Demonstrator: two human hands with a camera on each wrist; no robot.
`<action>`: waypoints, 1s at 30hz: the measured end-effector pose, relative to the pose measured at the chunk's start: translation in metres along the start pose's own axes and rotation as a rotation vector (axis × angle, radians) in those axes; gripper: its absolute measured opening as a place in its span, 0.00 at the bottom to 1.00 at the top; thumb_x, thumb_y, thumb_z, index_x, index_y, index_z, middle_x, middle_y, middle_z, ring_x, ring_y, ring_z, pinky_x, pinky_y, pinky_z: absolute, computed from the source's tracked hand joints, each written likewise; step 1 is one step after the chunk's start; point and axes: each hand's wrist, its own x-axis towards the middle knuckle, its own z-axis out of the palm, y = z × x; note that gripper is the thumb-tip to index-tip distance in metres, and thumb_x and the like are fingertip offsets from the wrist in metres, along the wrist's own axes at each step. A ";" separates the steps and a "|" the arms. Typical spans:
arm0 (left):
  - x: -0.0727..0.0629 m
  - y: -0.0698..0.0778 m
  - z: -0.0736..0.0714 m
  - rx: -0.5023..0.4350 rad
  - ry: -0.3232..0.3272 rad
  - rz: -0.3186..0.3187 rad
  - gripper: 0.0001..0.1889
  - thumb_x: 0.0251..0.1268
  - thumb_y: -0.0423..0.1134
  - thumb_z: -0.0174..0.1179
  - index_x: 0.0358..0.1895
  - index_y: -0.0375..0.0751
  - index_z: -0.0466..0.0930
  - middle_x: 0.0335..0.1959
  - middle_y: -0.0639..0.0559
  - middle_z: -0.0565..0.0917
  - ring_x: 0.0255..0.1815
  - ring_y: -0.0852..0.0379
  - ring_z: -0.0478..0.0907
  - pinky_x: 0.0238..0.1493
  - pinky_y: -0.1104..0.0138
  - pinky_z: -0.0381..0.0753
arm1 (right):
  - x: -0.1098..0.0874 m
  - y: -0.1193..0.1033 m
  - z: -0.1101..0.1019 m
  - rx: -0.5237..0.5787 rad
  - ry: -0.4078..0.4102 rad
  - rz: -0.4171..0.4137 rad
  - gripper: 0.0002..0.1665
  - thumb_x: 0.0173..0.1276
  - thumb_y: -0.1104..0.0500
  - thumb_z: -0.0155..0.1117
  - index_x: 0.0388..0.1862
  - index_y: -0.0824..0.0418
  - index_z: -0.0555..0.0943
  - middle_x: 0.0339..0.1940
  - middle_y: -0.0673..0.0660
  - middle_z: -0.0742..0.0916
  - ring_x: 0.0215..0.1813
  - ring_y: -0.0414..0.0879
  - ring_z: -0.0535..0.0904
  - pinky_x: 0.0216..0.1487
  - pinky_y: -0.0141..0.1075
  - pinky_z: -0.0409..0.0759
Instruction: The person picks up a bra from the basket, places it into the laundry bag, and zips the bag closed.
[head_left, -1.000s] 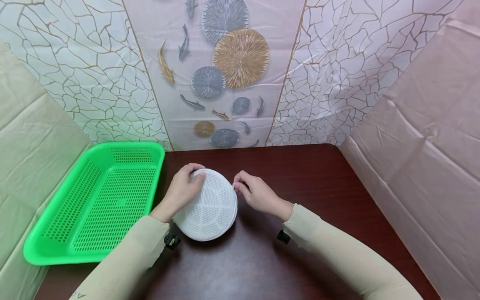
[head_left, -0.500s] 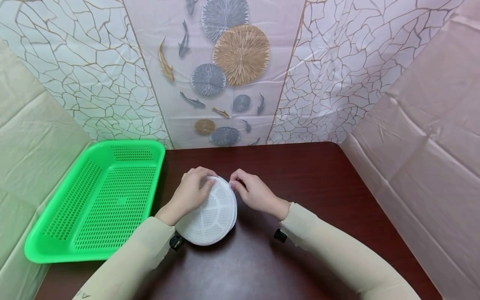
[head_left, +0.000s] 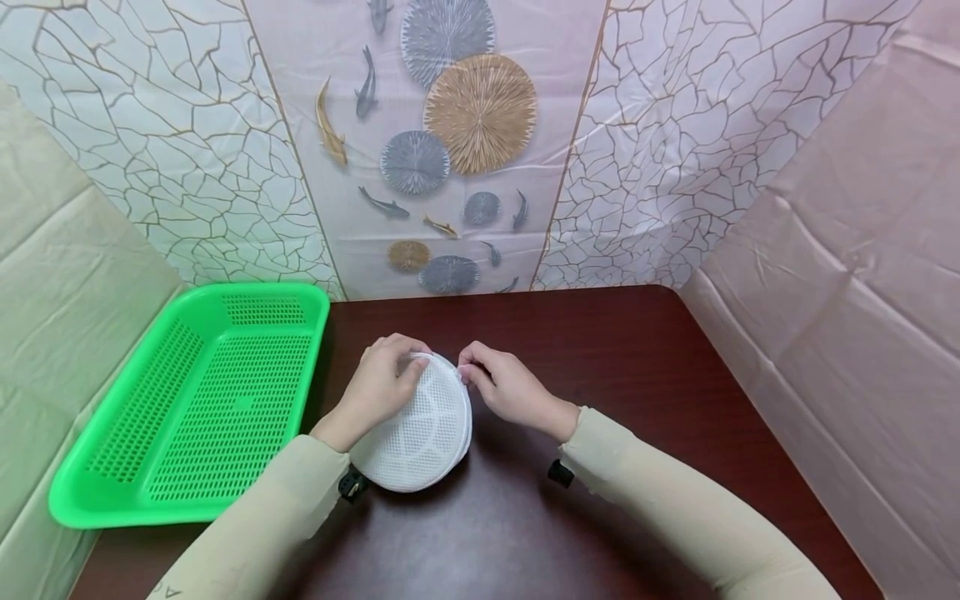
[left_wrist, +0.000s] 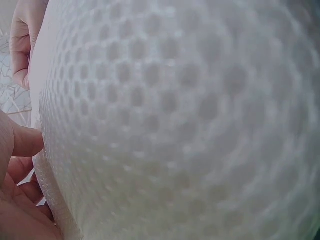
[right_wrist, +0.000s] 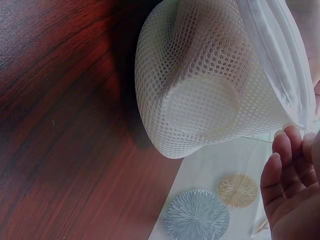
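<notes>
A round white mesh laundry bag [head_left: 420,446] is held tilted over the table, its flat lattice-patterned face toward the head camera. My left hand [head_left: 380,385] grips the bag's upper left rim, thumb over the face and the other fingers behind. At the upper right rim my right hand [head_left: 512,385] pinches the edge between thumb and forefinger; what lies between the fingertips is hidden. In the right wrist view a white zipper band [right_wrist: 275,60] runs along the rim, and the mesh side sags beneath it. Mesh fills most of the left wrist view.
A green plastic basket [head_left: 318,350] with slotted sides and floor stands on the left of the dark wooden table [head_left: 615,358]. Patterned cloth [head_left: 652,167] hangs behind the table, and plain cloth panels [head_left: 847,275] line its left and right sides.
My left hand has shifted right along the rim, closer to my right hand. My right hand has moved slightly left, and the bag has dropped a little. Over the last half second little has changed.
</notes>
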 end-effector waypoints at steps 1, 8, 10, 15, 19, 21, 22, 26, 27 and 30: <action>0.000 -0.001 0.000 0.002 0.002 -0.003 0.06 0.66 0.37 0.60 0.43 0.44 0.83 0.44 0.52 0.81 0.48 0.50 0.72 0.57 0.53 0.63 | 0.000 0.000 0.000 -0.003 -0.001 0.001 0.03 0.74 0.62 0.55 0.38 0.55 0.74 0.29 0.49 0.80 0.33 0.39 0.78 0.35 0.31 0.77; 0.001 -0.007 -0.007 -0.021 0.020 -0.070 0.07 0.67 0.37 0.59 0.44 0.44 0.82 0.46 0.50 0.81 0.50 0.49 0.73 0.54 0.54 0.71 | -0.002 0.002 0.000 -0.019 -0.018 0.005 0.04 0.74 0.62 0.55 0.37 0.54 0.73 0.29 0.52 0.81 0.32 0.38 0.76 0.34 0.32 0.76; 0.002 -0.008 -0.008 -0.029 0.024 -0.075 0.07 0.67 0.37 0.59 0.44 0.43 0.83 0.46 0.49 0.81 0.50 0.49 0.73 0.53 0.54 0.72 | -0.002 0.002 0.000 -0.020 -0.022 0.001 0.04 0.75 0.61 0.54 0.37 0.54 0.74 0.29 0.52 0.81 0.32 0.36 0.75 0.34 0.32 0.75; 0.001 -0.010 -0.013 -0.028 0.056 -0.091 0.07 0.68 0.38 0.59 0.44 0.42 0.82 0.44 0.48 0.81 0.49 0.48 0.74 0.53 0.53 0.72 | -0.003 0.002 0.000 -0.012 -0.028 -0.007 0.03 0.75 0.62 0.54 0.38 0.56 0.74 0.29 0.51 0.81 0.32 0.37 0.76 0.33 0.32 0.75; 0.000 -0.014 -0.017 -0.039 0.092 -0.135 0.07 0.69 0.38 0.58 0.45 0.42 0.81 0.44 0.48 0.80 0.49 0.48 0.75 0.54 0.53 0.72 | -0.004 0.004 0.000 -0.008 -0.033 0.013 0.04 0.74 0.63 0.55 0.37 0.55 0.74 0.29 0.51 0.82 0.32 0.40 0.77 0.33 0.32 0.75; 0.000 -0.017 -0.019 -0.044 0.111 -0.152 0.07 0.69 0.39 0.57 0.45 0.41 0.81 0.45 0.48 0.80 0.50 0.49 0.75 0.55 0.53 0.72 | -0.006 0.005 -0.001 -0.008 -0.029 0.024 0.04 0.74 0.63 0.55 0.37 0.55 0.74 0.29 0.50 0.82 0.32 0.42 0.79 0.34 0.32 0.76; 0.000 -0.018 -0.020 -0.050 0.120 -0.161 0.08 0.70 0.39 0.57 0.45 0.41 0.81 0.45 0.47 0.80 0.50 0.49 0.75 0.55 0.53 0.72 | -0.006 0.005 -0.002 -0.005 -0.024 0.028 0.04 0.74 0.63 0.55 0.37 0.55 0.73 0.29 0.50 0.82 0.32 0.42 0.79 0.34 0.32 0.76; 0.001 -0.020 -0.024 -0.077 0.149 -0.175 0.08 0.71 0.40 0.56 0.43 0.41 0.80 0.45 0.45 0.80 0.49 0.48 0.76 0.53 0.53 0.72 | -0.008 0.006 -0.004 0.031 0.000 0.052 0.04 0.74 0.62 0.54 0.37 0.55 0.73 0.30 0.52 0.83 0.33 0.43 0.81 0.36 0.33 0.78; 0.001 -0.020 -0.025 -0.086 0.151 -0.174 0.07 0.71 0.39 0.56 0.43 0.41 0.80 0.45 0.45 0.80 0.49 0.48 0.76 0.53 0.53 0.72 | -0.008 0.007 -0.004 0.038 0.007 0.059 0.04 0.74 0.62 0.54 0.37 0.55 0.73 0.30 0.52 0.83 0.33 0.43 0.81 0.36 0.33 0.78; 0.001 -0.021 -0.025 -0.114 0.129 -0.163 0.06 0.70 0.39 0.56 0.43 0.41 0.80 0.44 0.46 0.80 0.48 0.50 0.75 0.53 0.54 0.72 | -0.007 0.007 -0.004 0.064 0.019 0.078 0.00 0.74 0.62 0.56 0.41 0.57 0.74 0.32 0.51 0.83 0.34 0.42 0.81 0.36 0.33 0.78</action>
